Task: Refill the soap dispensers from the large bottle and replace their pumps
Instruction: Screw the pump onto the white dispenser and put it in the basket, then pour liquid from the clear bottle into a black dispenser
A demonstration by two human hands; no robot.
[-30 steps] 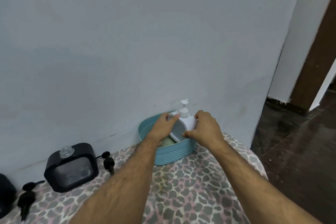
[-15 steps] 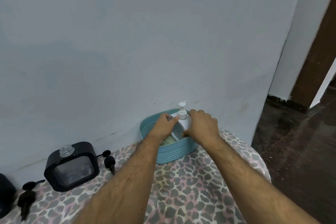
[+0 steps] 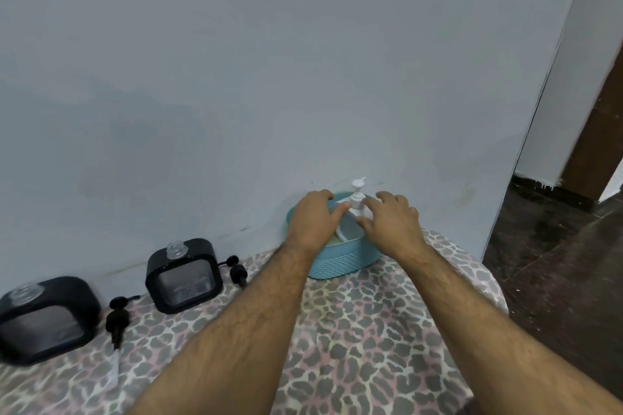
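A white soap dispenser (image 3: 350,227) with its white pump (image 3: 357,194) fitted stands in a teal basket (image 3: 340,263) by the wall. My left hand (image 3: 312,222) rests on the dispenser's left side. On its right shoulder lie the spread fingers of my right hand (image 3: 391,224). Two black dispensers with bare threaded necks stand at the left, one near the middle (image 3: 183,274) and one at the frame's edge (image 3: 43,320). A black pump (image 3: 237,269) lies beside the first, another black pump (image 3: 116,317) between the two. No large bottle is in view.
The table wears a leopard-print cloth (image 3: 354,330) and stands against a pale blue wall. Its rounded right edge drops to a dark floor (image 3: 556,263). A doorway opens at the far right.
Both hands have lowered the white dispenser deeper into the basket, and my right fingers have loosened and spread. My head has turned left, bringing the second black dispenser into view.
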